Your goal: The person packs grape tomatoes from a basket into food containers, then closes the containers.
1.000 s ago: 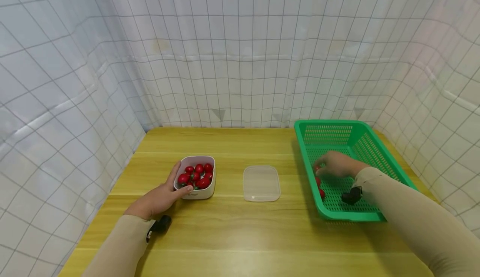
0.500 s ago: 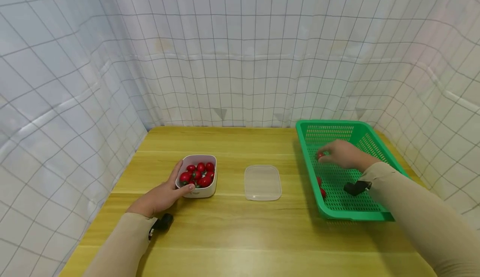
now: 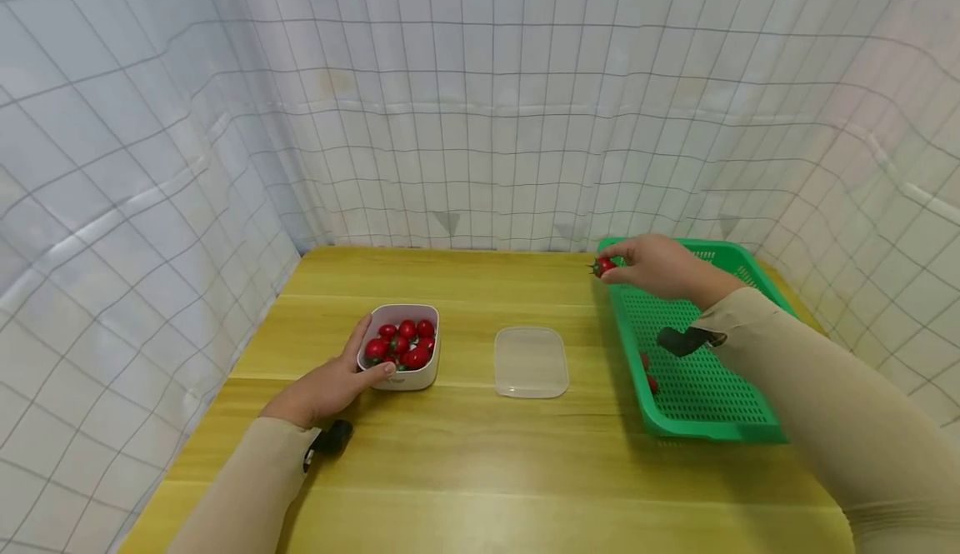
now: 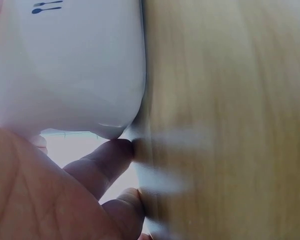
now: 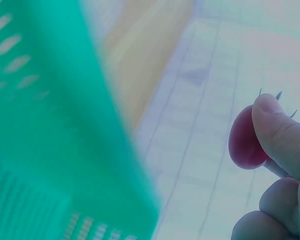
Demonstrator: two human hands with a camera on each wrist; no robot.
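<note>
My right hand (image 3: 660, 269) pinches a cherry tomato (image 3: 602, 267) between thumb and fingers, above the left rim of a green basket (image 3: 643, 411). Thin green sepals stick out of the tomato (image 5: 245, 142) in the right wrist view. On the left, my left hand (image 3: 330, 389) holds a small white container (image 3: 408, 381) at its near left corner, thumb at the front rim and fingers along the side. Several red cherry tomatoes (image 3: 408, 341) lie inside it. The container wall (image 4: 75, 65) bears a small fork-and-spoon print in the left wrist view.
A clear square lid (image 3: 531, 362) lies flat on the wooden table (image 3: 480, 462) between container and basket. A couple of red tomatoes (image 3: 650, 381) sit along the basket's left inner wall. White gridded curtain (image 3: 480, 121) encloses the table's back and sides.
My right hand has risen from inside the basket and moved away toward its far left rim, carrying the cherry tomato. My left hand stays on the container.
</note>
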